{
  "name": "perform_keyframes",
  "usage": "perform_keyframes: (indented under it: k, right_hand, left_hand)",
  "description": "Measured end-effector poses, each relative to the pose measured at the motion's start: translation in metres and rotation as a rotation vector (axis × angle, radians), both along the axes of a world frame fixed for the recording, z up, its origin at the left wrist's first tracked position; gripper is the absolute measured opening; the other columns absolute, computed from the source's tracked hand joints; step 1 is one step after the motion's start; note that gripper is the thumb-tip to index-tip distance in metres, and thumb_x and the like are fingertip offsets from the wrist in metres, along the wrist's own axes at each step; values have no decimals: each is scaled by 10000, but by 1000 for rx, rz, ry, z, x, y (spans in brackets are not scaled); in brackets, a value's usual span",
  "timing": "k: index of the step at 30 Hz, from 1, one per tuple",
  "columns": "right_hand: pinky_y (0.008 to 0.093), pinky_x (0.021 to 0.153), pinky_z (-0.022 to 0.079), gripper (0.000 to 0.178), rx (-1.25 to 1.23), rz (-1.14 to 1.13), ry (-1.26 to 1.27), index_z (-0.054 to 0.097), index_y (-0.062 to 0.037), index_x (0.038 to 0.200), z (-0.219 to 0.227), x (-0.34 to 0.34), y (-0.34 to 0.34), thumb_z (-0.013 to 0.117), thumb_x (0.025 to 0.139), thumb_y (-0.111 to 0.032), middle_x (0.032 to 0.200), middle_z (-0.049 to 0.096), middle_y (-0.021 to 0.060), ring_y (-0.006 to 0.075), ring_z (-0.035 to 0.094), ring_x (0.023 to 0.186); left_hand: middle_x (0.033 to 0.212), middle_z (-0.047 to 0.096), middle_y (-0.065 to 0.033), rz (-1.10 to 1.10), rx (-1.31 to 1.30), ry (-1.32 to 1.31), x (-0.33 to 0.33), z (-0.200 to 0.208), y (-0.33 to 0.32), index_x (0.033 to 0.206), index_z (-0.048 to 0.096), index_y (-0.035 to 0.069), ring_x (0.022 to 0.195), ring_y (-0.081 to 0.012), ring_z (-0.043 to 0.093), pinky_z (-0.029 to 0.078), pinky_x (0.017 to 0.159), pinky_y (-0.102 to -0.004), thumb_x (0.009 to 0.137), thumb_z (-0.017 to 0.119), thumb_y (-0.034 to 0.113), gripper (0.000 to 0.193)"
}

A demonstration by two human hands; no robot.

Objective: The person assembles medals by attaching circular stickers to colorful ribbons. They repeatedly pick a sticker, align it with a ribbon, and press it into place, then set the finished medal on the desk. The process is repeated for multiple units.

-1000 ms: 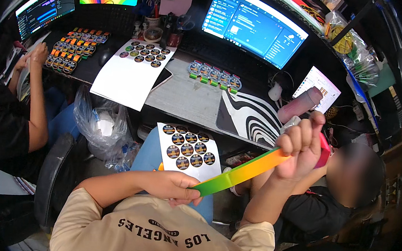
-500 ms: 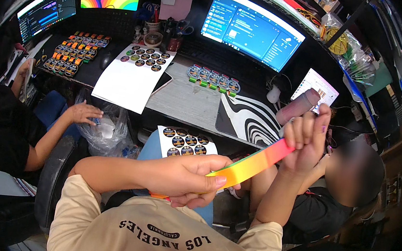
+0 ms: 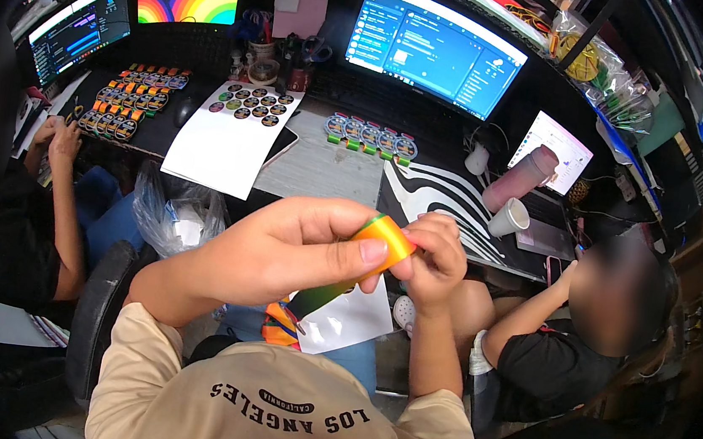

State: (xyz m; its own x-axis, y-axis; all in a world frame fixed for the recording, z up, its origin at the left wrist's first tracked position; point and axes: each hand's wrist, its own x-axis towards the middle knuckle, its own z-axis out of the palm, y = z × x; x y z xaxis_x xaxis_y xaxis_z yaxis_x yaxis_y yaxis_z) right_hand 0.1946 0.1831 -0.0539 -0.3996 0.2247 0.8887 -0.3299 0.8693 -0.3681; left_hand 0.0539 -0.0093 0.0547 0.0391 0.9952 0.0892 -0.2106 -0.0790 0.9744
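A multicoloured ribbon point(image 3: 397, 242), yellow-orange with a green part, curves in a short bend between my two hands. My left hand point(image 3: 316, 237) is closed on it, the thumb pressed flat along its face. Close against it, my right hand point(image 3: 438, 266) pinches the ribbon's pinkish part, and the fingers partly hide it. Below my hands a green length hangs toward my lap, where more orange ribbon point(image 3: 280, 328) is bunched. A white sheet point(image 3: 350, 325) lies across my lap, mostly hidden under my hands.
On the desk are a sheet of round stickers point(image 3: 222, 152), a row of medals point(image 3: 371, 139) and more medals point(image 3: 130, 101) at left. A pink tumbler point(image 3: 520, 178) and white cup point(image 3: 510, 218) stand at right. A plastic bag point(image 3: 174, 219) hangs below; people sit on both sides.
My right hand has come down and left to meet my left hand, which rose slightly. The ribbon, stretched between them before, is now bent. The left co-worker's hand has drawn back from the bag.
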Motion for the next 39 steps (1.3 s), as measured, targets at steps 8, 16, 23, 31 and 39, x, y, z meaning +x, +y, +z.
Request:
perform_keyframes:
  k: [8, 16, 23, 31, 39]
  right_hand:
    - [371, 753, 521, 367, 54, -130, 139, 527, -53, 978, -41, -21, -28, 712, 711, 116, 874, 681, 118, 269, 642, 776]
    - [345, 706, 520, 365, -156, -98, 177, 565, -28, 986, -51, -26, -37, 741, 694, 100, 884, 684, 113, 274, 665, 786]
    - [357, 717, 530, 285, 36, -172, 107, 599, -16, 921, -44, -20, -37, 689, 692, 128, 895, 689, 130, 282, 663, 781]
    - [341, 681, 532, 269, -7, -67, 62, 643, -12, 890, -58, -18, -48, 642, 663, 131, 899, 701, 146, 281, 669, 744]
    - [311, 684, 529, 201, -447, 109, -226, 714, -11, 872, -66, -19, -61, 661, 704, 85, 855, 716, 136, 231, 690, 736]
  left_hand:
    - [893, 636, -33, 96, 125, -69, 2, 8, -3, 1092, 640, -24, 792, -66, 553, 436, 722, -208, 996, 521, 260, 323]
    - [897, 653, -73, 140, 142, -48, 7, 9, 1, 994, 652, -48, 770, -98, 572, 447, 732, -237, 977, 531, 234, 308]
    - [899, 629, -75, 250, 163, 183, 2, 7, 3, 985, 674, -42, 812, -112, 564, 441, 767, -249, 959, 548, 221, 294]
    - [1094, 554, -120, 430, 585, 522, -5, -8, 14, 959, 701, -6, 946, -205, 571, 447, 866, -312, 820, 721, 177, 231]
    - [976, 643, -120, 561, 765, 559, -17, -17, 29, 992, 688, -5, 853, -184, 640, 533, 718, -271, 767, 756, 24, 237]
